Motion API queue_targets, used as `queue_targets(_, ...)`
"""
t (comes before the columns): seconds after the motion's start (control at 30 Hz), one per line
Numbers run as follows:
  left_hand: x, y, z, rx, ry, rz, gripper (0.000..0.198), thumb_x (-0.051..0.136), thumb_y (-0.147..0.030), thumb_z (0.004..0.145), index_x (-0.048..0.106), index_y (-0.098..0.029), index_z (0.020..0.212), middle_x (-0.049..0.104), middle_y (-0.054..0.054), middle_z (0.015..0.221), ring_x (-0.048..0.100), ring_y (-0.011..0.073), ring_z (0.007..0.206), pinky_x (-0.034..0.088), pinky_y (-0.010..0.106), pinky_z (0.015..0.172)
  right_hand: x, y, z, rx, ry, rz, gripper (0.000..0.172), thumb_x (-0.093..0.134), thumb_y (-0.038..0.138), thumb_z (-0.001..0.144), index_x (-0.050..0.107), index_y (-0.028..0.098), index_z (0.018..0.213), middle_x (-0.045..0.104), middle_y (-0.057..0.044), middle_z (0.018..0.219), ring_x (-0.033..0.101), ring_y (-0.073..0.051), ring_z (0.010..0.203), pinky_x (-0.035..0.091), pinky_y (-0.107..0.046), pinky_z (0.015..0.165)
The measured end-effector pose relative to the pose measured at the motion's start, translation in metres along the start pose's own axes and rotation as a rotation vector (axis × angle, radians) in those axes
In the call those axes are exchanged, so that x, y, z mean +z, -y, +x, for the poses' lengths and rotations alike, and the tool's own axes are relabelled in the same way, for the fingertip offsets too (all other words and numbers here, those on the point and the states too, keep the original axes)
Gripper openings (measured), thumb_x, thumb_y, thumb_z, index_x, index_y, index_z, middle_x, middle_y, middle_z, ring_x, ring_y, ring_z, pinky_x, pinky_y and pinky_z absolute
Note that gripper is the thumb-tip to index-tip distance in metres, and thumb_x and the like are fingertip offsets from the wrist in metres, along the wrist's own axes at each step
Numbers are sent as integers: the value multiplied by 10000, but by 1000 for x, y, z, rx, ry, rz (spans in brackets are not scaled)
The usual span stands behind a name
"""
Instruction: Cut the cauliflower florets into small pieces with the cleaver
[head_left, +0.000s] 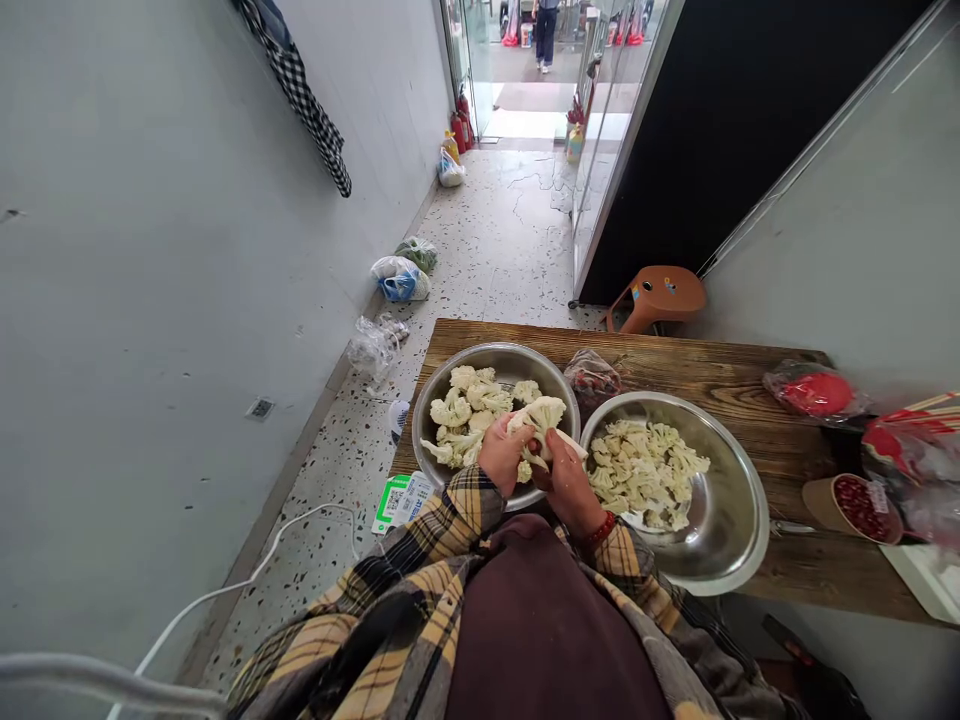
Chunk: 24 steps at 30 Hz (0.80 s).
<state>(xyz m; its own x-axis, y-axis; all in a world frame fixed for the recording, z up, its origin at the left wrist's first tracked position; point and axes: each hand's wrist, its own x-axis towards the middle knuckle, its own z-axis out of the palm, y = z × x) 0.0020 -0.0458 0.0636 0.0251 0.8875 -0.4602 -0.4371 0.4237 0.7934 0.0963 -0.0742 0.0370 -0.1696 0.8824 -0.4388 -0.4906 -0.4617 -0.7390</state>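
Over the right side of the left steel bowl (421, 440), my left hand (504, 452) and my right hand (568, 484) meet around a large piece of cauliflower (545, 413). The fingers of both hands are closed on it, and its pale stalk sticks out to the right. Several big cauliflower pieces (469, 405) lie in the left bowl. To the right, a wider steel bowl (731, 510) holds many smaller cauliflower florets (645, 465). Whether a small tool is hidden between my fingers, I cannot make out.
Both bowls stand on a wooden table (720, 375). Behind them lies a plastic bag with dark red contents (592, 374). At the right are a tub of red pieces (862, 505) and a wrapped red item (817, 393). An orange stool (664, 295) stands beyond the table.
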Motion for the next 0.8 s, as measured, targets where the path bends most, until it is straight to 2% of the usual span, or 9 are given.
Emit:
queue_targets(0.13,1,-1,-3,-43,56,-62,369,716,-239,561,558,-132,876,599,-11,681,478,62,460,417,217,470,0,5,4,86,-4,237,345,542,550,807,511,207,833,413,82,540,209,-42,387,178,-161,335)
queue_targets(0.3,-4,-4,-1,-11,107,-44,442,746,-252,566,551,-139,946,621,-5,718,489,62,484,409,208,486,-3,8,6,115,75,212,368,565,562,793,527,198,829,406,83,527,148,-36,390,141,-164,342)
queue_targets(0.33,-7,-5,0,-2,109,-10,448,749,-251,565,555,-137,952,621,-7,702,483,59,480,393,198,483,-6,9,6,93,59,166,368,557,567,799,527,201,818,401,81,522,157,-40,390,142,-170,345)
queue_targets(0.4,-16,-10,2,29,85,68,457,748,-241,564,563,-137,969,618,-15,668,471,52,468,362,184,475,-13,11,5,-25,-58,21,373,528,578,816,521,208,773,408,68,522,219,-57,396,176,-187,355)
queue_targets(0.47,-26,-16,4,68,26,119,447,736,-232,566,568,-147,971,613,-24,649,462,47,460,343,174,471,-23,14,6,-166,-216,-116,379,521,577,823,512,213,717,453,46,546,317,-77,428,252,-204,386)
queue_targets(0.53,-34,-21,6,80,-19,136,394,722,-229,568,577,-155,926,608,-30,651,457,43,456,325,166,458,-32,16,8,-256,-310,-248,366,544,554,820,522,211,694,527,20,602,415,-97,486,335,-224,449)
queue_targets(0.63,-36,-24,6,39,-6,191,300,713,-231,566,592,-160,831,600,-29,663,450,43,446,266,158,410,-39,15,11,-322,-294,-483,321,561,505,827,551,208,705,596,1,652,494,-123,554,392,-252,547)
queue_targets(0.73,-26,-18,3,2,48,280,262,722,-262,579,606,-159,790,595,-25,643,458,53,447,238,161,396,-36,10,13,-448,-286,-721,273,537,475,851,572,217,767,606,-3,685,508,-147,610,408,-276,622)
queue_targets(0.8,-16,-12,1,-12,60,328,289,742,-294,583,615,-156,803,575,-32,598,461,59,447,247,166,406,-32,8,14,-553,-299,-884,247,504,449,876,589,218,863,616,-31,778,531,-180,717,424,-315,709)
